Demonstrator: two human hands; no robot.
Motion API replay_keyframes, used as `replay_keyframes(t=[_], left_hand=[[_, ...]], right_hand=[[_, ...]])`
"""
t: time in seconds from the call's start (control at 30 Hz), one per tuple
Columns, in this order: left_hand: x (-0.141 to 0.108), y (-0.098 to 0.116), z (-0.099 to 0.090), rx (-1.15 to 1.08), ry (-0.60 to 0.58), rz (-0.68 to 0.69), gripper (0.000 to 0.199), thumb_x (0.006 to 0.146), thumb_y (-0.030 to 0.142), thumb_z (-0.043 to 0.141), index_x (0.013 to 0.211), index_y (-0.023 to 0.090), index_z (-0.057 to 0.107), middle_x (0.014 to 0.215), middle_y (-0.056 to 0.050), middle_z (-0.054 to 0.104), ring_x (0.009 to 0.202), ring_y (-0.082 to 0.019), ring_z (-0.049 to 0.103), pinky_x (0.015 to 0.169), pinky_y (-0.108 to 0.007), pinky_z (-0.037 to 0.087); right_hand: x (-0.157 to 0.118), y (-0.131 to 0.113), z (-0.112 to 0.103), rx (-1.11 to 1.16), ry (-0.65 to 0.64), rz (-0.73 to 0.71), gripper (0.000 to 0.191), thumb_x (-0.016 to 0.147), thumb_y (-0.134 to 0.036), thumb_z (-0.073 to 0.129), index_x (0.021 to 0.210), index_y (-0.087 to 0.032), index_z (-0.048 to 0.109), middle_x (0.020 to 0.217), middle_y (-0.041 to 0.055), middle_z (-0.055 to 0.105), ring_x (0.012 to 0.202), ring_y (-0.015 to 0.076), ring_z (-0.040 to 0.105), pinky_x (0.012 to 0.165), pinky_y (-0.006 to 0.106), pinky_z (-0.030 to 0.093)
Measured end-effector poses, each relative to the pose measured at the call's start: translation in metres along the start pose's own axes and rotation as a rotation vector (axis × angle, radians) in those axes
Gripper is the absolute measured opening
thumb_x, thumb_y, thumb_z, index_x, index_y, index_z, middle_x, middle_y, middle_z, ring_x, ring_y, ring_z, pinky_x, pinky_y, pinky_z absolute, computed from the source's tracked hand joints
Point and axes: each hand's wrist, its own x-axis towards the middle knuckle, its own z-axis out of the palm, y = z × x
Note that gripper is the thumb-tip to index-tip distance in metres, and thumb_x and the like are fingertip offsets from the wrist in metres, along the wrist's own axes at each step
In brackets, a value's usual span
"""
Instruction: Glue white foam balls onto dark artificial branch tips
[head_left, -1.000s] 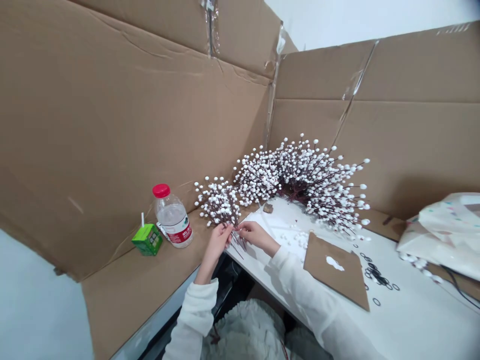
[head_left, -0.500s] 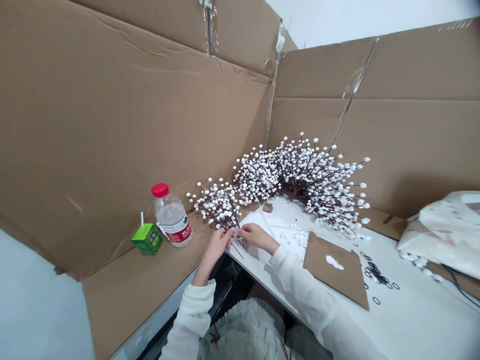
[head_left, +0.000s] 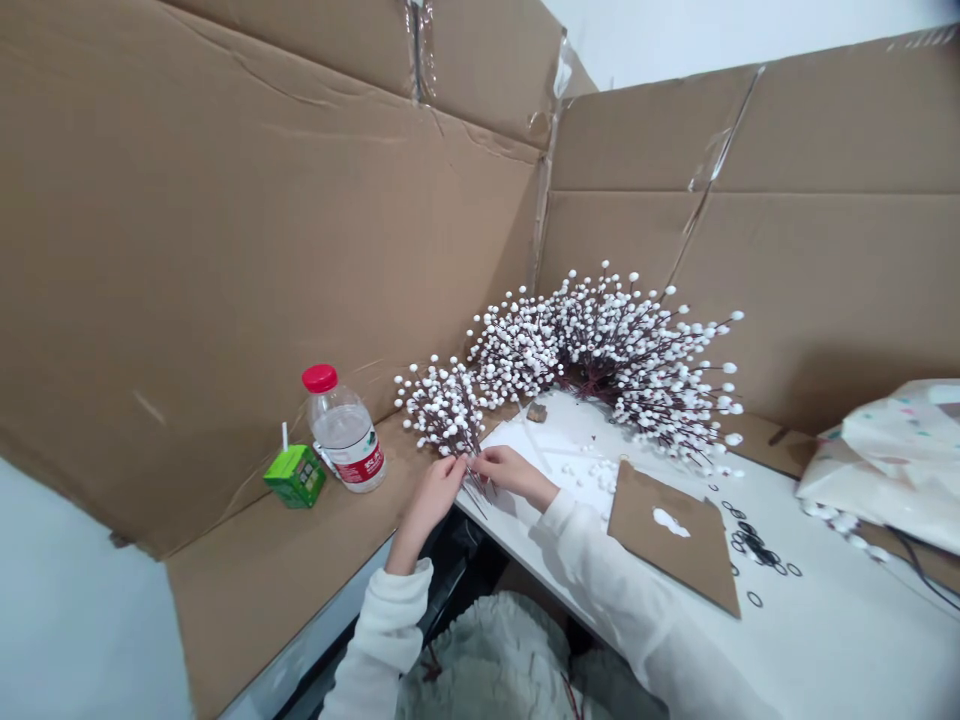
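My left hand [head_left: 431, 503] and my right hand [head_left: 511, 474] meet at the dark stems of a small bunch of artificial white-berry sprigs [head_left: 442, 410], with fingers from both pinched around them. The stem ends stick out below my fingers. Behind the bunch, a much larger fan of similar sprigs [head_left: 611, 365] lies against the cardboard. Loose white berries [head_left: 589, 474] are scattered on the table to the right of my right hand. A brown cardboard square [head_left: 673, 535] with a white patch lies further right.
A plastic water bottle with a red cap [head_left: 343, 430] and a green juice box [head_left: 295, 476] stand on a cardboard shelf to the left. Black rubber rings [head_left: 757, 550] lie on the white table [head_left: 832, 640]. Cardboard walls [head_left: 262, 260] rise behind, and a patterned bag [head_left: 881, 470] sits at right.
The small bunch has narrowed and turned a little in my fingers, and its stem ends have shifted. The view has tilted slightly.
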Motion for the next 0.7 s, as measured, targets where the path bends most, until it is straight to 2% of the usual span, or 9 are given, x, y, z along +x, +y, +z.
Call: replay_keyframes(t=[0.17,0.33,0.6,0.7], left_hand=[[0.0035,-0.0043,0.001,-0.043,-0.024,-0.025,0.057,0.064,0.073,0.048,0.059,0.017,0.049,0.051,0.005,0.045,0.051,-0.006,0.036,0.051,-0.019,0.024],[0.0018,-0.0016,0.004,-0.098,-0.077,-0.054,0.065,0.058,0.081,0.047,0.064,0.016,0.049,0.052,0.006,0.044,0.048,-0.005,0.036,0.05,-0.018,0.027],[0.0059,-0.0041,0.0033,-0.092,-0.051,-0.064,0.055,0.06,0.071,0.054,0.066,0.016,0.051,0.052,0.007,0.042,0.049,-0.004,0.034,0.049,-0.017,0.024],[0.0044,-0.0002,0.0042,-0.101,-0.05,-0.081,0.054,0.06,0.07,0.051,0.07,0.017,0.05,0.049,0.009,0.038,0.045,-0.004,0.032,0.046,-0.017,0.023]], right_hand=[[-0.001,-0.0019,-0.0002,0.047,-0.024,0.026,0.026,0.085,-0.013,0.051,0.06,-0.011,0.046,0.054,-0.0027,0.047,0.048,0.0041,0.039,0.052,0.018,0.031],[-0.0023,-0.0043,-0.0016,0.057,-0.077,0.069,0.023,0.087,-0.013,0.047,0.065,-0.013,0.042,0.052,-0.0047,0.046,0.04,0.0034,0.036,0.045,0.019,0.028],[-0.0087,-0.0062,-0.0066,-0.008,-0.168,0.107,0.015,0.087,-0.008,0.041,0.074,-0.014,0.039,0.053,-0.0053,0.049,0.036,0.0042,0.04,0.037,0.017,0.029],[-0.0088,-0.0053,-0.0071,-0.024,-0.197,0.118,0.015,0.088,-0.008,0.04,0.075,-0.015,0.037,0.055,-0.0049,0.049,0.039,0.0056,0.046,0.04,0.017,0.035]])
